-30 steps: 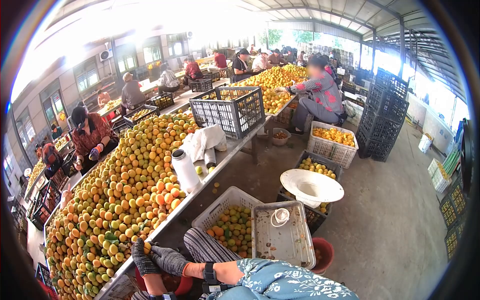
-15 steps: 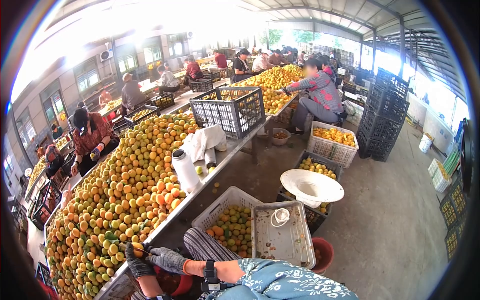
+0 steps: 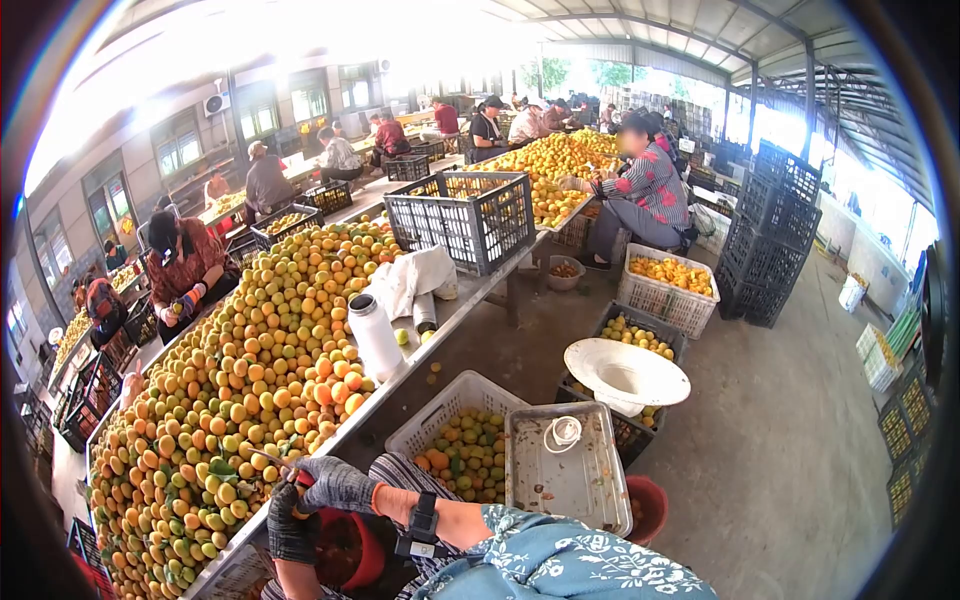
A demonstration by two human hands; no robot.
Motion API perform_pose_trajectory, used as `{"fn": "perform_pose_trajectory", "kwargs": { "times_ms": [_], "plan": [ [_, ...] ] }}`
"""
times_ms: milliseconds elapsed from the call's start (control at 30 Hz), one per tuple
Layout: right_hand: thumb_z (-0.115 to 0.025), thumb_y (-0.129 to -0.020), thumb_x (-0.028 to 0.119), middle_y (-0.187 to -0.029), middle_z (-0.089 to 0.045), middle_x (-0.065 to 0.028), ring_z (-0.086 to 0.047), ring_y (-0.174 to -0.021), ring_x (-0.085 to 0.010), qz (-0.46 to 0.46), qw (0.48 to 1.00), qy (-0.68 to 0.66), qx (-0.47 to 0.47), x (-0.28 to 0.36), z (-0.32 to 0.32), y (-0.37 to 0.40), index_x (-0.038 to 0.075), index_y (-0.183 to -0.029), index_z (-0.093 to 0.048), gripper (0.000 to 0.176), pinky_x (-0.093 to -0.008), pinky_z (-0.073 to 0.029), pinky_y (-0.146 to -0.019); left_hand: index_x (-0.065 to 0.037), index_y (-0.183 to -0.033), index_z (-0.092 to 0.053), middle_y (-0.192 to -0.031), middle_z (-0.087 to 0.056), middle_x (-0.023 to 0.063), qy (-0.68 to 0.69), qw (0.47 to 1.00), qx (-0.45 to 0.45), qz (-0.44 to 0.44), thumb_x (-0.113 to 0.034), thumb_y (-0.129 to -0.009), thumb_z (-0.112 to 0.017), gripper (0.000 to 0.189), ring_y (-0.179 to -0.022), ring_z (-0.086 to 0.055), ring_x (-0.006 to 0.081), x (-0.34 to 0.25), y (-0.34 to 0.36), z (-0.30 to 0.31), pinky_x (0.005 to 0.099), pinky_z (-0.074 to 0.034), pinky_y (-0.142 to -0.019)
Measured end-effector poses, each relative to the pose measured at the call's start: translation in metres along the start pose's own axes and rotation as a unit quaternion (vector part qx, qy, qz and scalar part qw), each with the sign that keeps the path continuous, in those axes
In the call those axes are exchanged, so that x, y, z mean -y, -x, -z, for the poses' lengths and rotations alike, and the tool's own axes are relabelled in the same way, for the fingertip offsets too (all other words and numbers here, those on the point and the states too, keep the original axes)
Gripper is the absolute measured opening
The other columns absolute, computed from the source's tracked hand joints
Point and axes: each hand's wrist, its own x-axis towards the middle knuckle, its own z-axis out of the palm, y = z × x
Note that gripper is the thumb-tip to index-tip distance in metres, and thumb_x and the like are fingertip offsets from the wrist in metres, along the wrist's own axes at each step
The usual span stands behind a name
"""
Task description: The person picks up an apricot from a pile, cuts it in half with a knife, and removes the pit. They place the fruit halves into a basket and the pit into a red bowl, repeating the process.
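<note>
My right hand (image 3: 338, 484), in a grey knit glove, is closed around a small knife (image 3: 270, 458) whose thin blade points left over the fruit pile. Close beside it, my left hand (image 3: 291, 525) in a dark glove has curled fingers near the knife's handle; what they hold, if anything, is hidden. A heap of orange, yellow and green apricots (image 3: 245, 385) covers the table in front of both hands. Below the hands, between my knees, stands a red bucket (image 3: 368, 555) with its contents mostly in shadow.
A white crate of fruit (image 3: 466, 425), a metal tray (image 3: 565, 485) and a white basin (image 3: 627, 370) are to my right. On the table stand a white bottle (image 3: 373, 338) and a black crate (image 3: 460, 220). Stacked black crates (image 3: 768, 235) rise farther back; several people sit at tables.
The fruit seen at my left fingers no longer shows there. My left hand has shifted slightly right and down, my right hand up, and the knife blade now stands out above the pile.
</note>
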Motion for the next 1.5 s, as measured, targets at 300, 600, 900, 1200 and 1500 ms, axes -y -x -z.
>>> {"fn": "perform_pose_trajectory", "kwargs": {
  "times_ms": [300, 600, 900, 1200, 1500],
  "plan": [
    [-0.079, -0.059, 0.015, -0.081, -0.064, -0.0075, -0.063, -0.077, -0.0215, -0.034, 0.994, -0.09, 0.044, -0.004, -0.004, -0.008, 0.007, -0.102, -0.062, 0.047, -0.032, -0.05, -0.072, -0.004, -0.104, -0.058, -0.085, -0.065, 0.007, 0.023, 0.996, 0.021, 0.08, -0.028, -0.079, -0.068, 0.036, -0.067, -0.065, 0.0188, -0.011, 0.001, 0.002, 0.0286, -0.054, -0.051],
    [-0.066, -0.065, 0.001, -0.083, -0.063, -0.0022, -0.059, -0.062, -0.0119, -0.022, 0.922, -0.385, -0.023, -0.011, -0.017, -0.021, 0.006, -0.101, -0.061, 0.037, -0.0234, -0.049, -0.054, -0.005, -0.116, -0.055, -0.102, -0.064, 0.0107, -0.085, 0.991, -0.041, -0.093, -0.026, -0.083, -0.063, 0.039, -0.088, -0.063, 0.0231, 0.009, -0.018, 0.038, 0.0304, -0.055, -0.069],
    [-0.059, -0.077, 0.014, -0.069, -0.062, -0.0059, -0.061, -0.058, -0.0149, -0.053, 0.907, -0.415, -0.051, -0.037, -0.019, -0.038, 0.007, -0.077, -0.062, 0.008, -0.0262, -0.052, -0.053, -0.008, -0.117, -0.054, -0.109, -0.061, 0.0098, 0.143, 0.989, 0.008, -0.041, -0.033, -0.08, -0.061, 0.045, -0.091, -0.06, 0.025, -0.007, -0.02, 0.059, 0.0402, -0.055, -0.073],
    [-0.058, -0.072, 0.006, -0.083, -0.061, -0.0077, -0.056, -0.054, -0.013, -0.076, 0.856, -0.507, 0.065, -0.035, -0.049, -0.081, -0.002, -0.122, -0.053, 0.051, -0.0245, -0.049, -0.049, 0.004, -0.108, -0.055, -0.103, -0.06, 0.0126, 0.27, 0.956, 0.093, -0.073, -0.021, -0.082, -0.058, 0.036, -0.099, -0.058, 0.0246, -0.041, -0.02, 0.071, 0.0344, -0.046, -0.091],
    [-0.059, -0.073, 0.005, -0.085, -0.061, -0.0076, -0.057, -0.055, -0.0128, -0.118, 0.861, -0.484, 0.105, -0.056, -0.079, -0.123, -0.001, -0.121, -0.054, 0.049, -0.024, -0.05, -0.05, -0.001, -0.11, -0.056, -0.088, -0.062, 0.0121, 0.245, 0.955, -0.153, -0.065, -0.03, -0.085, -0.059, 0.038, -0.074, -0.061, 0.0226, -0.045, -0.027, 0.098, 0.0316, -0.052, -0.058]
  ]
}}
